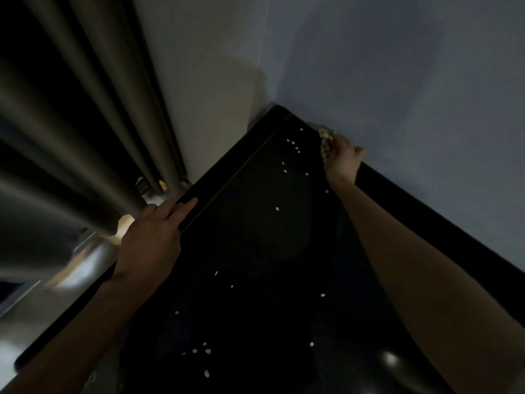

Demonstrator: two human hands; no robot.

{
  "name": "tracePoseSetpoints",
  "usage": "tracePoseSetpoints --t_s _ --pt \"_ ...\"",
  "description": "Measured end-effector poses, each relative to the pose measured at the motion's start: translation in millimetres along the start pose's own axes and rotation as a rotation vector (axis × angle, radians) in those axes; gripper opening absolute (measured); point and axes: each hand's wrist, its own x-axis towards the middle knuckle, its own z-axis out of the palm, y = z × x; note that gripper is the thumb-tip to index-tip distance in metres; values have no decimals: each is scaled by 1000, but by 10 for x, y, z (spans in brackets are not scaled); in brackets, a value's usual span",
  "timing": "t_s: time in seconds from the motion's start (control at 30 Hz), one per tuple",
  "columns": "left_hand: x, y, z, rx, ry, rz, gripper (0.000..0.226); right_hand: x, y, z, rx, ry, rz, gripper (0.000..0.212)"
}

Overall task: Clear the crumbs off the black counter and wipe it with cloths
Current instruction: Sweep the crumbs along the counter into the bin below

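The black counter (255, 237) runs from the bottom of the view to a far corner by the wall. Several pale crumbs (292, 145) lie scattered over it, some near the far end and some close to me (206, 351). My right hand (341, 160) is at the far right edge by the wall and grips a patterned cloth (325, 143), which touches the counter. My left hand (153, 237) rests on the counter's left rim with its fingers stretched out flat.
Grey curtains (85, 123) hang at the left, close to the counter's left rim. A pale wall (397, 81) borders the counter on the right and at the far end. The scene is dim.
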Motion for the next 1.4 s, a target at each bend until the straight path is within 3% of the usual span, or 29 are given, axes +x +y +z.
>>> tracePoseSetpoints --t_s 0.13,0.27,0.43,0.6,0.73,0.87,1.0,1.17,1.4 --pt "-17 13 10 1 9 1 73 233 -345 195 153 -137 -236 43" --pt "-28 -5 71 3 6 -46 75 242 -534 258 192 -351 -284 40" --pt "-67 -18 98 -50 9 -67 78 -600 -704 155 398 -402 -681 29" --pt "-117 -68 79 -108 -24 -79 82 -1575 -720 -12 334 -557 -757 29" --pt "-148 -81 36 -141 -75 -80 85 -1928 -841 -474 490 -672 -589 44" --pt "-136 5 1 -104 -114 -92 81 -1808 -620 -1018 735 -356 -233 27" --pt "-119 105 1 -51 -122 -140 85 -1386 106 -1290 457 -108 -75 40" --pt "-133 188 33 -37 -79 -174 81 -1150 787 -942 146 -96 143 42" --pt "-148 104 89 -65 -42 -153 83 -651 523 -455 -7 -57 6 36"
